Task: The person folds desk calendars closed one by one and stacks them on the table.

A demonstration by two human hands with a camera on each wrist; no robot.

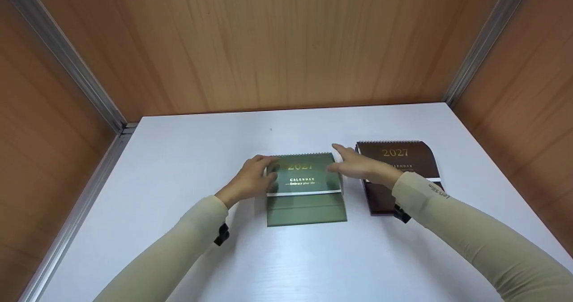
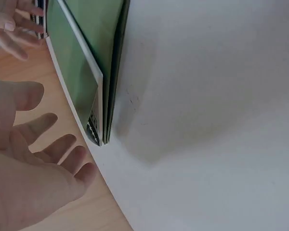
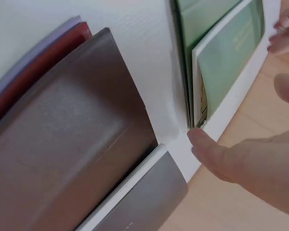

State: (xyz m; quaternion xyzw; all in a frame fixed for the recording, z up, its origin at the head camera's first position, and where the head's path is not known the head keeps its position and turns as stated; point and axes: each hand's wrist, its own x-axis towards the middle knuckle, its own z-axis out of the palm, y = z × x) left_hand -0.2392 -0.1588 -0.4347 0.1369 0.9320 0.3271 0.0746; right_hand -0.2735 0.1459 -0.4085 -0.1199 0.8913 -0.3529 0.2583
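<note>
A green 2027 desk calendar (image 1: 304, 208) stands on the white table, its spiral binding along the far top edge. At its left side is my left hand (image 1: 253, 179), fingers loosely bent and spread. The left wrist view shows a gap between that hand (image 2: 43, 163) and the green calendar (image 2: 79, 62). My right hand (image 1: 356, 164) reaches over from the right, fingers extended by the green calendar's right edge. Whether a fingertip touches the calendar cannot be told. Beneath the right forearm stands a brown 2027 calendar (image 1: 380, 199), partly hidden by the sleeve.
The white table (image 1: 201, 141) ends at a wood-grain back panel (image 1: 286, 47). Similar panels with metal corner posts rise at left and right. In the right wrist view, the brown calendar (image 3: 77, 125) lies close below the right hand, with a red edge showing behind it.
</note>
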